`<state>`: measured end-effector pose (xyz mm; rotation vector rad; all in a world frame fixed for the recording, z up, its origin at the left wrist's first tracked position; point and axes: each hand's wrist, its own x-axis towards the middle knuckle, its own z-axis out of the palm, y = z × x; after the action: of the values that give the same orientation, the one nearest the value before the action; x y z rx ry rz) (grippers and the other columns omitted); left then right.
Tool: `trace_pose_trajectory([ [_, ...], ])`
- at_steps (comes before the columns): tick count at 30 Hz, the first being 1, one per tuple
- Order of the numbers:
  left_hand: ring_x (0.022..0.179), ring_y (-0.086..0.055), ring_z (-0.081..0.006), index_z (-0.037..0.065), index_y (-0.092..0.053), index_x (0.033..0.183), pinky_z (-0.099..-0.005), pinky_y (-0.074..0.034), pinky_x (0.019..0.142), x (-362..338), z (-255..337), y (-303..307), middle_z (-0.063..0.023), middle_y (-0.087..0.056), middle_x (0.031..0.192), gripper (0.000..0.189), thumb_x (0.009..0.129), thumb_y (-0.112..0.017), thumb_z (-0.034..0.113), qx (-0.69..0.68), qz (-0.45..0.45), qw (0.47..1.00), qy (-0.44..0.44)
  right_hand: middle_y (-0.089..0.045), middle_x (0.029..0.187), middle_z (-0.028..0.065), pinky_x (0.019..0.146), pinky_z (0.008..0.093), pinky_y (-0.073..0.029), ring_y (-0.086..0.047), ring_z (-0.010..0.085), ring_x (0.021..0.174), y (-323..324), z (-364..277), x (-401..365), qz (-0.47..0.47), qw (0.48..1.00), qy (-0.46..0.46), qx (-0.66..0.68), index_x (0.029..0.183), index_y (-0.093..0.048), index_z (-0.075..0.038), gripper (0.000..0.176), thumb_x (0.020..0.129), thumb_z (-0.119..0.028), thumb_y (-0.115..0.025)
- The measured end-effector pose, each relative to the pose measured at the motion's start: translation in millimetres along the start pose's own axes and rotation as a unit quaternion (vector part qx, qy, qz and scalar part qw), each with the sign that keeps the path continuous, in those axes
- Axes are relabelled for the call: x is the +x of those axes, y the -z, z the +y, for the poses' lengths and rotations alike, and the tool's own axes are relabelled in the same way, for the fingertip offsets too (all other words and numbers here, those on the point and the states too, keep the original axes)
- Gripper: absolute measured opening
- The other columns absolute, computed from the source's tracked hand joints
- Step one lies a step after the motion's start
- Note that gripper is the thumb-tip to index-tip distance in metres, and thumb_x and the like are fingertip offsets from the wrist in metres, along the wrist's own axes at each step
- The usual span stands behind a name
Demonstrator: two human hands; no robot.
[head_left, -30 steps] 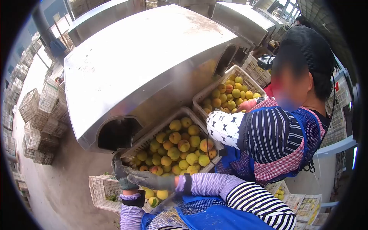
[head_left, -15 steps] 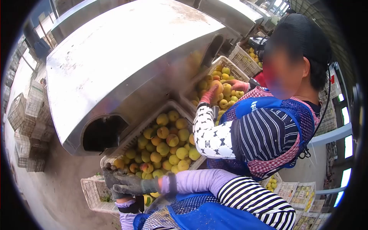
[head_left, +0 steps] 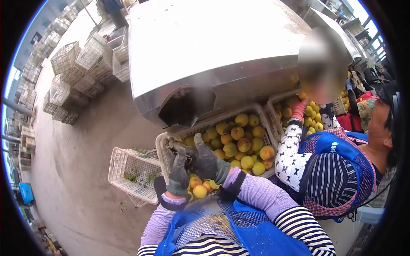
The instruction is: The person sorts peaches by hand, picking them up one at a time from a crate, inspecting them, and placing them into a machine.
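Bending over round yellow-green fruit blushed with orange (head_left: 243, 145)

A dark grey-gloved left hand (head_left: 178, 173) and a dark grey-gloved right hand (head_left: 210, 161) are close together above the left part of a white plastic crate (head_left: 160, 148), where the fruit lies piled. Whether either hand grips anything, I cannot tell. Behind the crate, a shiny metal machine (head_left: 222, 38) has a dark opening (head_left: 185, 109). Left of it, a white slotted basket (head_left: 132, 187) holds green leaves (head_left: 150, 177). A co-worker's pinkish-red glove (head_left: 300, 109) is over neighbouring fruit.

Left of the hands (head_left: 209, 164) stood a crate (head_left: 117, 170) with leaves (head_left: 152, 177); farther left, stacked crates (head_left: 64, 91); ahead, a metal housing (head_left: 222, 40); rightward, a co-worker (head_left: 333, 179).
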<state>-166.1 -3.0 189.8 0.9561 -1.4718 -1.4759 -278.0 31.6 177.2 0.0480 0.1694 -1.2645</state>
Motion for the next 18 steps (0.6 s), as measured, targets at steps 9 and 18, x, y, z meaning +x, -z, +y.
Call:
trace_pose_trajectory([
  [9,0.091,-0.059,-0.0144,0.003,-0.061,0.114,-0.028,-0.051,0.078,11,-39,38,-0.0074,-0.062,0.104,0.029,0.104,-0.054,0.029,0.017,0.162,0.987,-0.006,-0.041,0.155,0.0075,0.121,0.0338,-0.023,-0.04,0.0203,0.139,-1,33,16,0.008,0.993,-0.015,-0.118,0.154,-0.033,-0.003,0.075,0.104,-0.059,-0.028],
  [18,0.116,-0.054,-0.0208,0.007,-0.048,0.142,-0.0372,-0.042,0.104,96,-64,132,-0.009,-0.056,0.132,0.061,0.106,-0.033,0.054,-0.414,0.139,0.895,0.097,-0.04,0.156,0.0111,0.12,0.0333,-0.025,-0.035,0.0222,0.144,41,56,209,-0.006,0.66,0.096,-0.745,0.154,-0.034,-0.006,0.059,0.108,-0.044,-0.032],
])
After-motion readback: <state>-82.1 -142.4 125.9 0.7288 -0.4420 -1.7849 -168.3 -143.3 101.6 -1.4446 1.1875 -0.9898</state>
